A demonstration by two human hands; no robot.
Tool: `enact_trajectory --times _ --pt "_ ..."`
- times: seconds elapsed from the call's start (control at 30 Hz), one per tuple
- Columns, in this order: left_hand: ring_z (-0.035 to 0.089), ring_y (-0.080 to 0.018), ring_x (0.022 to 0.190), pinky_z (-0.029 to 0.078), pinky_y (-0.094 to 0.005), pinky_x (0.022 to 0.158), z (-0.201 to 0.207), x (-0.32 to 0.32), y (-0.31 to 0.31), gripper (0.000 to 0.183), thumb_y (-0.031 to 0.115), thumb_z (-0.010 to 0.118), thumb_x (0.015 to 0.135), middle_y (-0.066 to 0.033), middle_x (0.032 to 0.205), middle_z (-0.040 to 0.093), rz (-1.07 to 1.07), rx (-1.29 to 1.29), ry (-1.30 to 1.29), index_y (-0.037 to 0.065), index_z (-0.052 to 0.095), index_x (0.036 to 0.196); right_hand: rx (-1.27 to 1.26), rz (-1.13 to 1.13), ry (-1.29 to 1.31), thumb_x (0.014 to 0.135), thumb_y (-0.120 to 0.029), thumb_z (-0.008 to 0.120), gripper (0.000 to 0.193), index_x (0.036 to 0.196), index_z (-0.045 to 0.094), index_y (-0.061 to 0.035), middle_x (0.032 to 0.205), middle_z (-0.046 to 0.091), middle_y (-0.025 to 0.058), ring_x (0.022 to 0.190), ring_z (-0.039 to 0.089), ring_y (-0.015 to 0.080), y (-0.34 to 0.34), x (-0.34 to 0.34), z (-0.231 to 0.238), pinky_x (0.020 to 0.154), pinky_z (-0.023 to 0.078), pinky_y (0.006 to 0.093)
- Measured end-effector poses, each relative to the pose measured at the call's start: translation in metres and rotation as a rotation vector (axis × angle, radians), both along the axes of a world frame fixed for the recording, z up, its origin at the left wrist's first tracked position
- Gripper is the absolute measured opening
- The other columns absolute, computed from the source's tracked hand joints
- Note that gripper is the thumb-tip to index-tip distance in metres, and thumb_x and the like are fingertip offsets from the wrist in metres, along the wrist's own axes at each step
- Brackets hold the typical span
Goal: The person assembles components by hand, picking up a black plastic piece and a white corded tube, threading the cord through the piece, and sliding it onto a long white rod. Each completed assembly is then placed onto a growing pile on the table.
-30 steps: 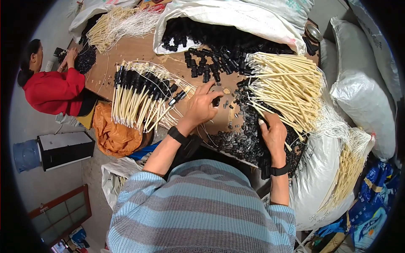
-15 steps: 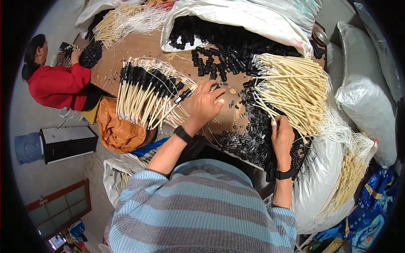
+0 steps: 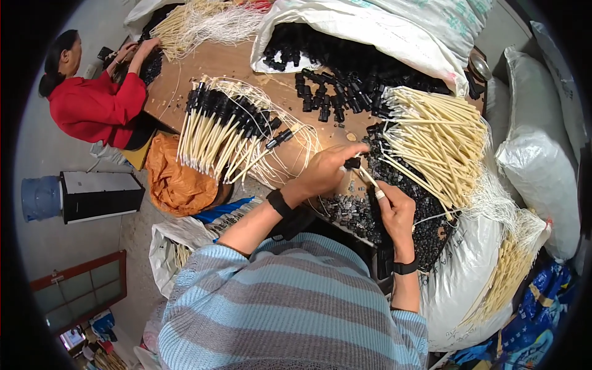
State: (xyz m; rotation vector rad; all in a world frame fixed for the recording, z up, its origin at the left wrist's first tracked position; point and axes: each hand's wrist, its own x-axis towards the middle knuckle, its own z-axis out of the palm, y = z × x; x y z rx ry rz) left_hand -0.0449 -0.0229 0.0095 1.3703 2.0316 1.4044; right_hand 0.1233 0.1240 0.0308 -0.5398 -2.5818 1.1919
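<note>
In left hand (image 3: 323, 171) one fitting (image 3: 352, 163), right hand (image 3: 398, 209) one rod (image 3: 369, 177)

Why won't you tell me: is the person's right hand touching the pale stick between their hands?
Touching. The head view shows the right hand gripping the pale stick, which slants up toward the left hand.

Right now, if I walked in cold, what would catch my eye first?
Probably the big heap of pale sticks on the right of the table, and the gaping white sack of black fittings at its far side. In the middle, the left hand holds a black fitting near a pale stick in the right hand. At the far left, a person in red stands out.
</note>
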Motion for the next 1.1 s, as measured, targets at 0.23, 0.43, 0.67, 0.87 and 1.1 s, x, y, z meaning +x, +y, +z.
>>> enact_trajectory --times 0.23,0.43,0.67,0.87,1.1 --pt "0.061 -0.0382 0.091 0.050 -0.0426 0.084 -0.002 -0.005 0.007 0.046 -0.008 0.045 0.072 -0.0197 0.101 0.065 0.071 0.064 0.299 0.000 0.061 0.114 0.213 -0.021 0.129 0.085 -0.007 0.064 0.015 0.099 0.070 -0.0066 0.077 0.065 0.0121 0.066 0.064 0.0304 -0.010 -0.003 -0.005 0.056 0.048 0.0353" --pt "0.059 -0.0349 0.099 0.048 -0.0384 0.084 -0.003 -0.011 -0.001 0.045 -0.011 0.049 0.069 -0.0175 0.100 0.064 0.057 -0.079 0.051 0.003 0.061 0.110 0.222 -0.108 0.091 0.086 -0.011 0.065 0.015 0.100 0.070 -0.0098 0.072 0.062 0.0103 0.059 0.061 0.0279 -0.006 0.003 0.004 0.052 0.047 0.0360" --pt "0.052 -0.0284 0.112 0.037 -0.0431 0.095 -0.020 0.013 0.008 0.024 -0.004 0.057 0.073 -0.0076 0.108 0.063 0.064 0.059 0.335 0.008 0.064 0.093 0.630 0.120 -0.109 0.075 -0.020 0.076 0.040 0.113 0.063 -0.0108 0.076 0.064 0.0105 0.062 0.062 0.0300 -0.007 -0.006 0.029 0.054 0.047 0.0387" --pt "0.065 -0.0197 0.075 0.050 -0.0301 0.062 0.022 0.021 0.009 0.023 0.008 0.065 0.074 -0.0034 0.095 0.066 -0.124 0.135 0.478 0.013 0.063 0.097 0.507 -0.071 -0.056 0.079 -0.014 0.071 0.029 0.106 0.064 -0.0100 0.081 0.066 0.0162 0.068 0.065 0.0342 0.012 0.003 0.020 0.055 0.048 0.0417" --pt "0.061 -0.0224 0.059 0.045 -0.0355 0.050 -0.017 -0.003 -0.025 0.018 0.018 0.062 0.085 -0.0076 0.066 0.057 0.253 -0.384 0.244 0.007 0.061 0.099 -1.071 -0.038 0.634 0.088 -0.022 0.065 0.031 0.069 0.045 -0.0094 0.094 0.064 0.0114 0.048 0.031 0.0028 0.046 0.030 0.001 0.044 0.027 0.0200"
